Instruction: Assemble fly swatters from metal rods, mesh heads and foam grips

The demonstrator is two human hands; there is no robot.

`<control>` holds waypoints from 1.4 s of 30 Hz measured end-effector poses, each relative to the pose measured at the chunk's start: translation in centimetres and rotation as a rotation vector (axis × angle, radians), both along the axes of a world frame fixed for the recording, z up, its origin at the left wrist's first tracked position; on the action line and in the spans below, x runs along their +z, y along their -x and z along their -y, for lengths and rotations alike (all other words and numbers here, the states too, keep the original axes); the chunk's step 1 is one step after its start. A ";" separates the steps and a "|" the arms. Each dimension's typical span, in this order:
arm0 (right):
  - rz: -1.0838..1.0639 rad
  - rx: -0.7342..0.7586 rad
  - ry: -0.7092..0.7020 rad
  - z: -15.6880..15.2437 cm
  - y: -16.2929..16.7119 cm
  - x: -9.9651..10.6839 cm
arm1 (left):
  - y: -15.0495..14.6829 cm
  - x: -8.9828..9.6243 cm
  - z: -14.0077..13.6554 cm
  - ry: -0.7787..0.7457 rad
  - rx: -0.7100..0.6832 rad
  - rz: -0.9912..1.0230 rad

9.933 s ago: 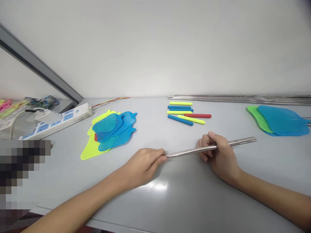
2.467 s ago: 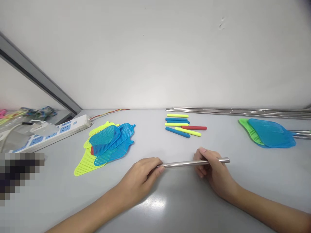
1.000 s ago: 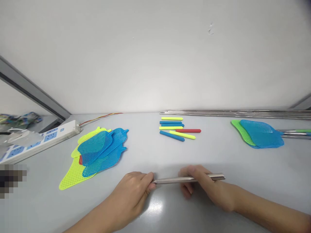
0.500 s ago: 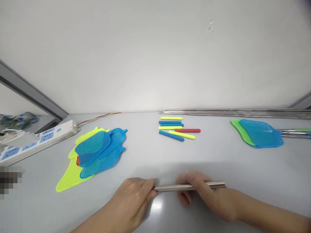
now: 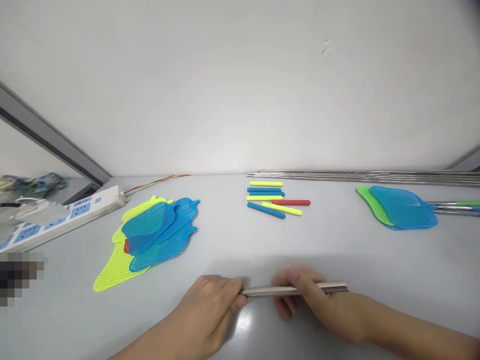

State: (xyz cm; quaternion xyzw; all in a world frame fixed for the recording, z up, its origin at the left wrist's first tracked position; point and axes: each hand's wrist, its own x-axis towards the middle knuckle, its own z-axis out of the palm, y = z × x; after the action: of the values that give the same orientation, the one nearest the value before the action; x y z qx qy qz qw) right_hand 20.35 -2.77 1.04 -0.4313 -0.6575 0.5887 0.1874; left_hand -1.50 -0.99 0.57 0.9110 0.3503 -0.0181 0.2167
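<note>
A silver metal rod (image 5: 268, 291) lies crosswise in front of me, low over the grey table. It looks thicker at its right end and narrower on the left, like a telescopic tube. My left hand (image 5: 217, 305) pinches its left end between thumb and fingers, hiding the tip. My right hand (image 5: 315, 297) is wrapped round the thicker right part, whose end sticks out past the thumb. Farther back lie several coloured plastic sleeves: yellow (image 5: 266, 184), blue (image 5: 265, 210) and red (image 5: 296, 202). To the left is a pile of fly swatter heads, blue (image 5: 161, 250) and yellow (image 5: 116, 267), with some red peeking out.
Fly swatters with metal handles (image 5: 405, 210) lie at the right. Several long thin rods (image 5: 356, 176) run along the wall. At the left are a white power strip (image 5: 90, 204) with a plug in it, a red-and-yellow wire (image 5: 157, 182) and a grey frame post (image 5: 48, 132).
The view has shifted slightly, so the things at the left appear a little farther right. My grip on the metal rod looks the same in both hands.
</note>
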 end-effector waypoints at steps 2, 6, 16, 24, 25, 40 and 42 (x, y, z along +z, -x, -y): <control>-0.025 -0.039 -0.015 0.0 0.2 -0.4 | 0.0 0.0 0.0 0.002 0.003 0.024; -0.179 -0.160 -0.005 0.1 0.6 -1.2 | -0.2 0.2 -0.1 0.033 0.040 0.045; -0.425 -0.342 0.164 -0.7 0.7 -2.0 | -0.2 0.8 -0.9 0.049 0.197 0.175; -0.546 -0.382 0.237 -0.8 0.4 -2.5 | 0.1 0.9 -1.5 0.020 0.256 0.175; -0.545 -0.379 0.237 -0.8 0.3 -2.5 | 0.1 0.8 -1.5 0.021 0.254 0.169; -0.703 -0.038 0.632 -0.1 0.7 -2.6 | 0.8 0.2 -2.1 -0.012 0.159 0.110; -0.722 0.000 0.701 0.0 0.8 -2.8 | 1.0 0.2 -2.3 -0.023 0.131 0.093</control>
State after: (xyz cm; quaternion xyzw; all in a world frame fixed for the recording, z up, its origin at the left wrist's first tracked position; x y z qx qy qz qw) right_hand 19.59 -2.75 -1.74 -0.2372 -0.3133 0.8859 0.2467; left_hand -2.46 1.28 0.72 0.8884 0.3990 0.0422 0.2230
